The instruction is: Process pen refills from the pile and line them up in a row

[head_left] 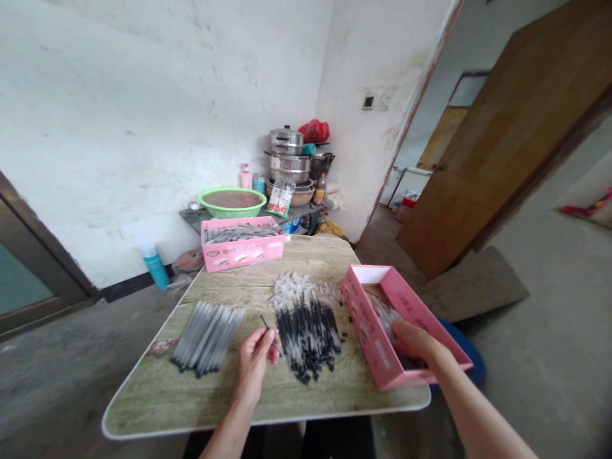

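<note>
My left hand [254, 361] is closed in a pinch on a thin black pen refill [264, 320], just left of a heap of black-tipped clear pen parts [308, 335] in the middle of the table [268, 408]. My right hand [414, 339] reaches into an open pink box [382, 357] at the table's right edge; its fingers curl inside the box, and what they hold is hidden. A neat pile of assembled pens [208, 336] lies to the left of my left hand. A second pink box [242, 241] full of pens stands at the far edge.
Beyond the table a low shelf holds a green basin [232, 202], stacked metal pots [288, 159] and bottles. A wooden door [507, 140] stands open on the right. A blue object [461, 347] sits under the right pink box. Bare concrete floor surrounds the table.
</note>
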### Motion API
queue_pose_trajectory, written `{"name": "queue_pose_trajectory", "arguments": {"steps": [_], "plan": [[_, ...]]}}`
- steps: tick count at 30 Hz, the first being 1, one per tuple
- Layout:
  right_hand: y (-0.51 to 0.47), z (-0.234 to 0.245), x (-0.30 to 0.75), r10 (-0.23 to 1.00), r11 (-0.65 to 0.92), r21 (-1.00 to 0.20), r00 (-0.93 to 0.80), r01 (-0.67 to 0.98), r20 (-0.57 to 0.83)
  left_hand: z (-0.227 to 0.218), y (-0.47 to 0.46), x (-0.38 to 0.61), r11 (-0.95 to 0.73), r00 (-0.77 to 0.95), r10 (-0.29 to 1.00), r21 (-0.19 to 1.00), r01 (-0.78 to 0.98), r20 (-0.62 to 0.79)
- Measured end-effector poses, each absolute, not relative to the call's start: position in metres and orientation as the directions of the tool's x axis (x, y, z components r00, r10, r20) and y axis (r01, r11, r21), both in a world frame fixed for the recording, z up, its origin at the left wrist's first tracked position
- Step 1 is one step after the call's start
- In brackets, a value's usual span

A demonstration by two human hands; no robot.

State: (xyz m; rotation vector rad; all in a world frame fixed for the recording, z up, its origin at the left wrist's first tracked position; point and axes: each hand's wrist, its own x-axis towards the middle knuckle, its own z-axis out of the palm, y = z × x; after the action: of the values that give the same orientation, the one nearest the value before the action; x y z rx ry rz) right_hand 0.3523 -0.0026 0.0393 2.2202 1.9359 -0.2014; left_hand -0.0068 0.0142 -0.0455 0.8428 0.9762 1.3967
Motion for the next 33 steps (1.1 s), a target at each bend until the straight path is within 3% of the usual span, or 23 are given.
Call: {"name": "queue_pose_trajectory", "arguments": {"steps": [6, 12, 13, 15, 17, 18, 20, 22, 25, 33], "plan": [[-0.004, 0.044, 0.352, 0.971, -0.150, 0.010, 0.149, 0.989, -0.186, -0.042, 0.013, -0.006, 0.031, -0.055, 0.997, 0.920, -0.390, -0.057], [-0.009, 0.071, 0.357, 0.982, -0.190, -0.042, 0.190, 0.981, -0.007, -0.045, 0.014, -0.008, 0.042, -0.020, 0.998, 0.931, -0.363, -0.053], [-0.011, 0.078, 0.354, 0.976, -0.206, -0.097, 0.211, 0.974, 0.052, -0.044, 0.014, -0.008, 0.046, 0.000, 0.999, 0.936, -0.349, -0.049], [-0.017, 0.092, 0.343, 0.944, -0.194, -0.360, 0.273, 0.913, 0.185, -0.039, 0.010, -0.006, 0.049, 0.050, 0.998, 0.947, -0.318, -0.035], [-0.024, 0.103, 0.324, 0.905, -0.066, -0.719, 0.345, 0.692, 0.249, -0.031, 0.004, -0.003, 0.048, 0.109, 0.994, 0.955, -0.292, -0.017], [-0.028, 0.106, 0.311, 0.899, 0.006, -0.840, 0.364, 0.543, 0.242, -0.026, 0.000, 0.000, 0.050, 0.145, 0.989, 0.958, -0.282, -0.009], [-0.033, 0.109, 0.284, 0.912, 0.091, -0.956, 0.363, 0.277, 0.192, -0.015, -0.009, 0.005, 0.050, 0.230, 0.973, 0.960, -0.274, 0.015], [-0.035, 0.107, 0.257, 0.941, 0.106, -0.990, 0.313, 0.089, 0.129, -0.006, -0.018, 0.011, 0.043, 0.328, 0.943, 0.961, -0.272, 0.051], [-0.031, 0.101, 0.225, 0.960, 0.104, -0.993, 0.268, -0.055, 0.086, 0.002, -0.029, 0.016, 0.041, 0.410, 0.909, 0.967, -0.250, 0.068], [-0.014, 0.083, 0.206, 0.967, 0.123, -0.986, 0.235, -0.114, 0.093, 0.008, -0.036, 0.013, 0.011, 0.438, 0.896, 0.985, -0.173, 0.067]]}}
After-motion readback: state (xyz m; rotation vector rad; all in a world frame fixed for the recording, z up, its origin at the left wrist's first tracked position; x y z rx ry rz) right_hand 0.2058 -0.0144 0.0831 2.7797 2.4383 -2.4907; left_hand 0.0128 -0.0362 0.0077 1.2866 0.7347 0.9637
